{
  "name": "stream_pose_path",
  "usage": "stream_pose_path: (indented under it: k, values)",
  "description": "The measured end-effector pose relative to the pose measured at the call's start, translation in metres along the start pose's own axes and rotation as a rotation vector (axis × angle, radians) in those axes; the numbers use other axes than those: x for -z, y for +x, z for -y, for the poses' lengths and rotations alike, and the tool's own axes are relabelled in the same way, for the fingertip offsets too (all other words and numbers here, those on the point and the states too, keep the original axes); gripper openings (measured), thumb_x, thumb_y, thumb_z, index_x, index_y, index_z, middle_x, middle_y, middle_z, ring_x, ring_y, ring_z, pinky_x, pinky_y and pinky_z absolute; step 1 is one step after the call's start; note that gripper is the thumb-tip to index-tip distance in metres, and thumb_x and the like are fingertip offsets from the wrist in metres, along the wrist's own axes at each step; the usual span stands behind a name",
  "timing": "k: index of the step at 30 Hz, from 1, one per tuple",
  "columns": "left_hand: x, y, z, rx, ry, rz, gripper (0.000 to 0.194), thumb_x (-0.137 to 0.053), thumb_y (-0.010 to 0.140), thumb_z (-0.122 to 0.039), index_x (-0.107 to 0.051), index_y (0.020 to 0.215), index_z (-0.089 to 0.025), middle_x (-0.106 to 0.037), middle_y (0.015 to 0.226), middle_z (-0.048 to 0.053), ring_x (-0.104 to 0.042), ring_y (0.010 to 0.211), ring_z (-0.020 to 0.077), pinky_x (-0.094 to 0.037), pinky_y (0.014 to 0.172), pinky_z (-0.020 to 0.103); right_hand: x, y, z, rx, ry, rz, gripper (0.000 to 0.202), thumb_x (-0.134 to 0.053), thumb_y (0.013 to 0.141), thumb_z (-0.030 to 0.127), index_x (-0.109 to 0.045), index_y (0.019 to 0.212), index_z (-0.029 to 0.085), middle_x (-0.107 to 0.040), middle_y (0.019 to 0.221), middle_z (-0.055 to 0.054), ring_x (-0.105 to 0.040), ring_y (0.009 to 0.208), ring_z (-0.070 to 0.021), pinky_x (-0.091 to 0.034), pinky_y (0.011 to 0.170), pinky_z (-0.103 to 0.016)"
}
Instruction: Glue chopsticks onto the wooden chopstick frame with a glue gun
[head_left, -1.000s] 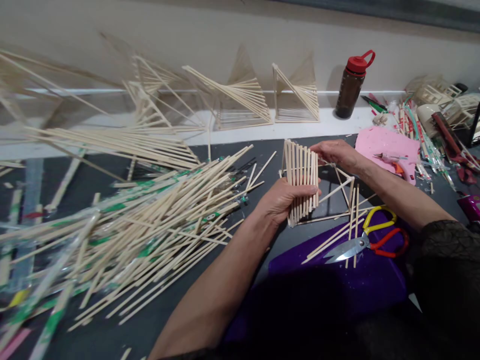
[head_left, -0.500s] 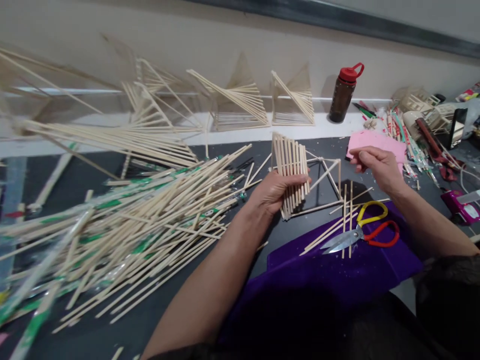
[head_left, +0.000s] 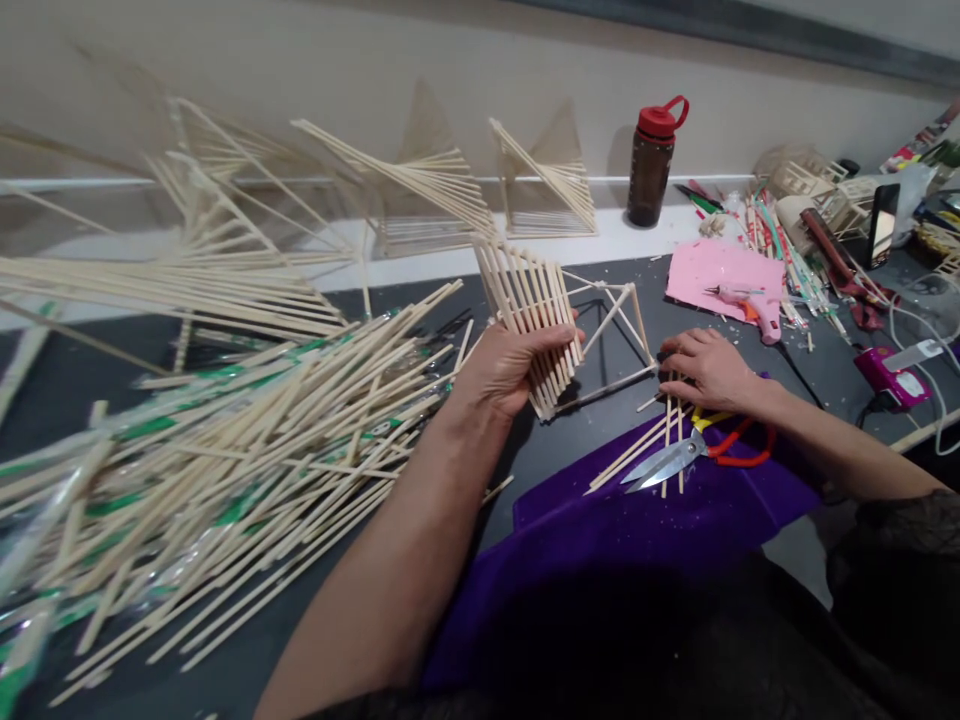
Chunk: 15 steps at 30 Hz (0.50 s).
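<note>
My left hand (head_left: 514,362) is wrapped round the slatted part of a wooden stick structure (head_left: 536,300), thumb across the slats. The structure's open frame (head_left: 616,380) extends to the right over the dark table. My right hand (head_left: 705,368) is lowered palm down over the upper ends of a few loose sticks (head_left: 666,450), its fingers partly spread; whether it grips any is unclear. Just below that hand, scissors (head_left: 694,447) with one yellow and one red handle lie on purple cloth (head_left: 570,515). Other short sticks (head_left: 626,455) rest left of the scissors.
A big pile of sticks (head_left: 247,480) in plastic wrappers covers the left. Finished stick structures (head_left: 427,185) stand along the wall beside a red-capped bottle (head_left: 650,170). A glue gun (head_left: 757,305) lies on pink card (head_left: 694,270), near a magenta device (head_left: 891,378).
My right hand has come down from above the pink card to the loose sticks, uncovering the glue gun. My left hand still holds the structure. The view has shifted to the right.
</note>
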<state>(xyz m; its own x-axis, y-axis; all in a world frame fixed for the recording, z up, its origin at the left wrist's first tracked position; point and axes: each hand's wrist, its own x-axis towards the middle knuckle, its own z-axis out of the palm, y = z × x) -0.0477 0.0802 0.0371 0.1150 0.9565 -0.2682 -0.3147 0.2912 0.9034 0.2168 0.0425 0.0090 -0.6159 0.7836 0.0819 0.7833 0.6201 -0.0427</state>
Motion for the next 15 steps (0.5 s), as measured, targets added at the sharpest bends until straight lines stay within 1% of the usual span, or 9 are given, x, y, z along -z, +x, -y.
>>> stream_pose_path:
  k: [2,5,7,9,11,12,13,15]
  values:
    - [-0.001,-0.001,0.0,-0.002,-0.01,0.001,0.033,-0.081,0.043,-0.015,-0.071,0.074,-0.013,-0.067,0.06,0.002,-0.061,0.053,0.0144,-0.053,0.052,0.025,0.001,-0.003,-0.001,0.002,-0.026,0.025,0.032,-0.056,0.095,0.046,-0.074,0.095,0.02,-0.07,0.113,-0.01,-0.057,0.098,-0.0249,-0.036,0.084,-0.038]
    - [-0.003,-0.002,0.0,0.008,-0.049,-0.016,0.03,-0.081,0.043,-0.014,-0.071,0.071,-0.013,-0.067,0.058,0.001,-0.06,0.051,0.0138,-0.052,0.05,0.024,0.006,-0.01,-0.001,0.046,-0.017,0.039,0.03,-0.056,0.095,0.044,-0.073,0.092,0.019,-0.071,0.105,-0.009,-0.058,0.092,-0.0231,-0.036,0.082,-0.038]
    - [-0.007,-0.003,0.002,0.025,-0.074,-0.039,0.03,-0.082,0.043,-0.014,-0.071,0.071,-0.013,-0.067,0.058,0.001,-0.06,0.051,0.0136,-0.053,0.049,0.024,0.012,-0.014,0.001,0.071,0.014,-0.029,0.029,-0.055,0.095,0.042,-0.073,0.096,0.018,-0.072,0.106,-0.011,-0.06,0.092,-0.0234,-0.038,0.081,-0.038]
    - [-0.011,-0.004,0.005,0.043,-0.094,-0.058,0.031,-0.082,0.043,-0.013,-0.071,0.072,-0.013,-0.067,0.059,0.002,-0.06,0.051,0.0138,-0.052,0.049,0.024,0.019,-0.014,0.009,0.071,0.081,-0.15,0.03,-0.053,0.096,0.04,-0.072,0.103,0.018,-0.072,0.107,-0.013,-0.062,0.093,-0.0237,-0.041,0.08,-0.039]
    - [-0.015,-0.004,0.009,0.052,-0.111,-0.074,0.031,-0.082,0.043,-0.012,-0.071,0.072,-0.013,-0.067,0.059,0.002,-0.06,0.052,0.0142,-0.052,0.049,0.024,0.027,-0.011,0.019,0.046,0.221,-0.246,0.03,-0.051,0.096,0.04,-0.071,0.104,0.018,-0.072,0.104,-0.013,-0.064,0.092,-0.0227,-0.045,0.078,-0.037]
    - [-0.017,-0.004,0.011,0.053,-0.12,-0.081,0.03,-0.082,0.043,-0.011,-0.071,0.072,-0.013,-0.068,0.059,0.002,-0.06,0.053,0.0145,-0.052,0.05,0.024,0.03,-0.008,0.026,0.017,0.322,-0.265,0.029,-0.052,0.096,0.039,-0.071,0.102,0.019,-0.073,0.1,-0.011,-0.065,0.089,-0.0212,-0.047,0.076,-0.036]
    - [-0.019,-0.004,0.013,0.052,-0.129,-0.087,0.03,-0.082,0.043,-0.011,-0.072,0.071,-0.012,-0.068,0.059,0.002,-0.06,0.053,0.0147,-0.052,0.051,0.024,0.032,-0.003,0.032,-0.029,0.439,-0.265,0.027,-0.052,0.095,0.039,-0.071,0.099,0.019,-0.073,0.096,-0.009,-0.065,0.085,-0.0194,-0.048,0.075,-0.035]
    - [-0.022,-0.004,0.017,0.046,-0.14,-0.093,0.03,-0.082,0.044,-0.011,-0.072,0.071,-0.012,-0.068,0.06,0.002,-0.061,0.055,0.0149,-0.052,0.053,0.025,0.033,0.008,0.043,-0.166,0.693,-0.216,0.023,-0.057,0.091,0.038,-0.069,0.094,0.019,-0.071,0.085,-0.006,-0.064,0.074,-0.0155,-0.049,0.069,-0.031]
